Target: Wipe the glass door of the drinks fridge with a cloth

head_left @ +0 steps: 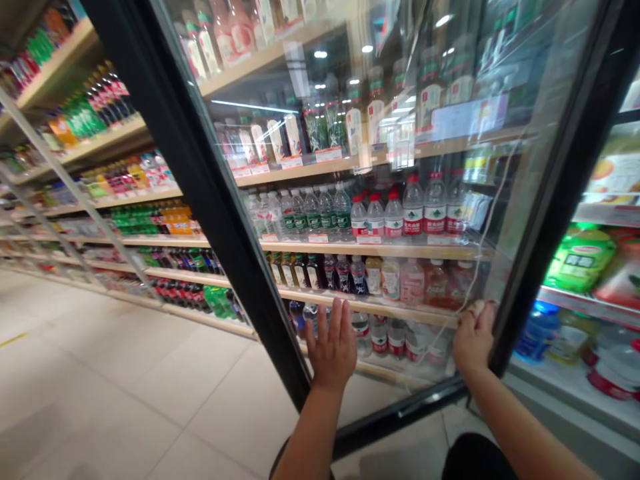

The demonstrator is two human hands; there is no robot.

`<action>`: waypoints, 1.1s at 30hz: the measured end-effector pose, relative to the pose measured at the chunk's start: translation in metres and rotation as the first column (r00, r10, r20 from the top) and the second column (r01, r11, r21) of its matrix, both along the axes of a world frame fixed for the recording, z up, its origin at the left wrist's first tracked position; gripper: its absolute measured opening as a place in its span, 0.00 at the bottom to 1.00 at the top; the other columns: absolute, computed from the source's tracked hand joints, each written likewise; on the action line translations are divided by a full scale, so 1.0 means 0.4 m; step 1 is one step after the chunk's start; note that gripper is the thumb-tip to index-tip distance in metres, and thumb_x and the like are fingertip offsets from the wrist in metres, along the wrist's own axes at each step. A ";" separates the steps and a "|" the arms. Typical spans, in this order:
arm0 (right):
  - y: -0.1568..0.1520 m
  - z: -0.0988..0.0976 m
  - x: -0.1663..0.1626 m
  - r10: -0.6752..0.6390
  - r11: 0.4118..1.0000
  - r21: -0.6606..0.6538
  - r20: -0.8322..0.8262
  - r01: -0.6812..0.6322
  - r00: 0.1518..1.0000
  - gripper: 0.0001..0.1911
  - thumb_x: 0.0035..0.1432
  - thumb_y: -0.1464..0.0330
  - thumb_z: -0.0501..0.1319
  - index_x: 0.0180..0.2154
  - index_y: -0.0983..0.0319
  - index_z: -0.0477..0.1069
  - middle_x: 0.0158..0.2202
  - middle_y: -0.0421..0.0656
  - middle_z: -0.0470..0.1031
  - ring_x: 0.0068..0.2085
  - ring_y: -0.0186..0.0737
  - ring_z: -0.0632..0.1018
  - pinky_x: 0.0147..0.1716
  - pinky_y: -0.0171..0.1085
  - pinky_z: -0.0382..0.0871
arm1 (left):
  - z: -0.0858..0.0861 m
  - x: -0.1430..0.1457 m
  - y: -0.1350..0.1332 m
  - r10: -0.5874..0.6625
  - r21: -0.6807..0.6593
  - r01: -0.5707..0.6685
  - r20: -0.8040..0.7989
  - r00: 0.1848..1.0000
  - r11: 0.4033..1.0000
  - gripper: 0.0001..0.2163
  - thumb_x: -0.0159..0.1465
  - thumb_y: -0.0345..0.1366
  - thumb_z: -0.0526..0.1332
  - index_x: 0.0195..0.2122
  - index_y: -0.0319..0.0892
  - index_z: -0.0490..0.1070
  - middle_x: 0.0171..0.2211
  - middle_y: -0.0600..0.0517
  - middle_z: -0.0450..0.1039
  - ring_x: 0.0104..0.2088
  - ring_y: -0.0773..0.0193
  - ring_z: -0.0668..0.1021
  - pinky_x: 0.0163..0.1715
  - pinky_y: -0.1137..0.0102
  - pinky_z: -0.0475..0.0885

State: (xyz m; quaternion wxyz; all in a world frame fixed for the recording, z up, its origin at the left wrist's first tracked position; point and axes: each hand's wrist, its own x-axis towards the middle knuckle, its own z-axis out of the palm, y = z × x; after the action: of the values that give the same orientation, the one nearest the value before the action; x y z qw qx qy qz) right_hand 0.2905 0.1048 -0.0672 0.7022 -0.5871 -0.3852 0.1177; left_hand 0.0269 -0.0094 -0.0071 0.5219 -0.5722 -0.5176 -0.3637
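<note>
A black-framed glass cooler door (210, 193) stands swung out in front of me. My left hand (331, 347) lies flat on the glass near the lower frame, fingers stretched upward and holding nothing. My right hand (473, 337) is closed against the glass beside the door's right frame, pinching a small white thing, perhaps a cloth, that I cannot name. Behind the glass are shelves of water bottles (413, 210) with red caps and several pink and dark drink bottles (400, 280).
Wooden shelves (150, 237) of bottled drinks run along the left wall above a beige tiled floor (100, 387). To the right, the open cooler holds a green bottle (580, 257), a blue bottle (537, 330) and other containers.
</note>
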 end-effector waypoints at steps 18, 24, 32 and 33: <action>-0.095 -0.032 -0.162 0.029 0.892 0.292 0.725 -0.345 0.688 0.35 0.67 0.72 0.52 0.71 0.59 0.41 0.72 0.54 0.44 0.72 0.57 0.48 0.64 0.67 0.54 | -0.009 0.002 0.001 0.041 -0.008 -0.041 -0.006 0.999 0.999 0.24 0.67 0.31 0.55 0.65 0.38 0.60 0.60 0.46 0.69 0.70 0.55 0.50 0.70 0.54 0.42; -0.110 0.064 -0.193 -0.027 0.818 0.354 0.811 -0.454 0.585 0.37 0.64 0.75 0.55 0.70 0.56 0.45 0.71 0.51 0.51 0.71 0.56 0.52 0.64 0.64 0.58 | -0.010 0.006 0.000 0.009 0.000 -0.009 0.016 1.000 1.000 0.25 0.67 0.31 0.55 0.66 0.40 0.58 0.61 0.45 0.66 0.70 0.57 0.51 0.70 0.55 0.43; -0.172 0.049 -0.284 -0.008 0.768 0.299 0.889 -0.567 0.458 0.38 0.62 0.78 0.55 0.70 0.58 0.47 0.66 0.51 0.63 0.71 0.53 0.54 0.64 0.59 0.60 | -0.015 0.003 0.001 -0.043 -0.015 0.044 0.050 0.998 0.999 0.25 0.67 0.33 0.56 0.66 0.39 0.58 0.61 0.44 0.67 0.70 0.58 0.50 0.70 0.56 0.40; -0.173 0.083 -0.292 -0.007 0.759 0.309 0.884 -0.573 0.467 0.38 0.62 0.78 0.55 0.70 0.57 0.47 0.66 0.51 0.62 0.71 0.53 0.54 0.64 0.60 0.60 | -0.015 0.003 0.001 -0.056 -0.013 0.057 0.055 0.997 0.998 0.25 0.67 0.32 0.57 0.66 0.39 0.58 0.61 0.44 0.67 0.70 0.58 0.50 0.70 0.57 0.39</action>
State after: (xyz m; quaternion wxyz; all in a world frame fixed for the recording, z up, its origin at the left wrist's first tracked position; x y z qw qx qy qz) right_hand 0.1738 0.0357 -0.0341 0.5314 -0.2506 -0.7885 -0.1819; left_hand 0.0282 -0.0091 -0.0129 0.4930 -0.5803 -0.5179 -0.3898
